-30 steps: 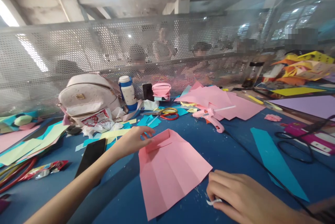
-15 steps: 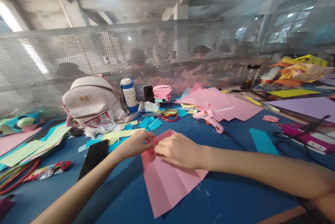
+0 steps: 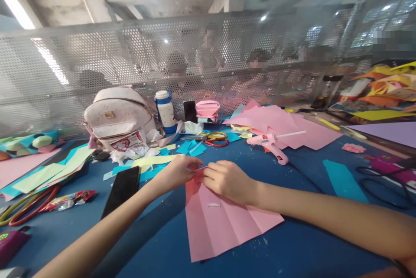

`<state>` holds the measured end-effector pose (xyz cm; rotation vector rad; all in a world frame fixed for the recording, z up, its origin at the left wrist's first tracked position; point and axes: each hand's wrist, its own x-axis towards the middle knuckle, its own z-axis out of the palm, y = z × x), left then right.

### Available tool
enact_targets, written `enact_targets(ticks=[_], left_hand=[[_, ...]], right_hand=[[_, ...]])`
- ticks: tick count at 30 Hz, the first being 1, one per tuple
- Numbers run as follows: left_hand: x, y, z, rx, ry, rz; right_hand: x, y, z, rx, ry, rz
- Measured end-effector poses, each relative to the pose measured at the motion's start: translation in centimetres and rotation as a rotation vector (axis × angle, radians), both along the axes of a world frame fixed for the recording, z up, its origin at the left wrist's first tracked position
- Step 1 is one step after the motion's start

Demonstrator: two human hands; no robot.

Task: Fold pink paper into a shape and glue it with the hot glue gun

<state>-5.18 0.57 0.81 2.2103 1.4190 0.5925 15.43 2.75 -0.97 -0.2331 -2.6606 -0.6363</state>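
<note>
A creased pink paper sheet [image 3: 221, 226] lies on the blue table [image 3: 292, 256] in front of me, fanned out toward me. My left hand [image 3: 178, 173] pinches its far edge from the left. My right hand [image 3: 227, 180] rests on the same far edge from the right, fingers closed on the paper. The two hands almost touch. A small white strip [image 3: 213, 204] lies on the paper just below my right hand.
A black phone [image 3: 121, 189] lies left of my left arm. A pink glue gun [image 3: 271, 143] and scissors [image 3: 212, 138] lie beyond the paper. A white backpack [image 3: 118, 117], a bottle [image 3: 165, 111], paper scraps and pink sheets [image 3: 286, 126] crowd the back. A perforated metal screen [image 3: 97, 61] has people behind it.
My right hand has come up from the near right edge of the table to the far edge of the pink paper, beside my left hand. A white strip now lies on the paper.
</note>
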Motion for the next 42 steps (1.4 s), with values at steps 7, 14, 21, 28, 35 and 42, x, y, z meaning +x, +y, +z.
enact_targets(ticks=[7,14,21,28,35,42], left_hand=[[-0.1,0.0,-0.6,0.020,-0.078,-0.034],[0.1,0.1,-0.4,0.026,-0.104,-0.036],[0.4,-0.3,0.0,0.056,-0.090,-0.051],[0.4,-0.2,0.2,0.102,-0.011,-0.037],[0.5,-0.2,0.2,0.140,0.094,-0.017],[0.5,-0.1,0.0,0.171,0.200,-0.001]], right_hand=[[-0.7,0.4,0.9,-0.007,0.026,-0.040],[-1.2,0.6,0.5,-0.032,0.006,-0.039],[-1.4,0.5,0.8,-0.056,-0.053,-0.077],[-1.5,0.4,1.0,-0.043,-0.101,-0.073],[-1.5,0.4,1.1,-0.040,-0.120,-0.064],[-1.5,0.6,1.1,-0.026,-0.139,-0.055]])
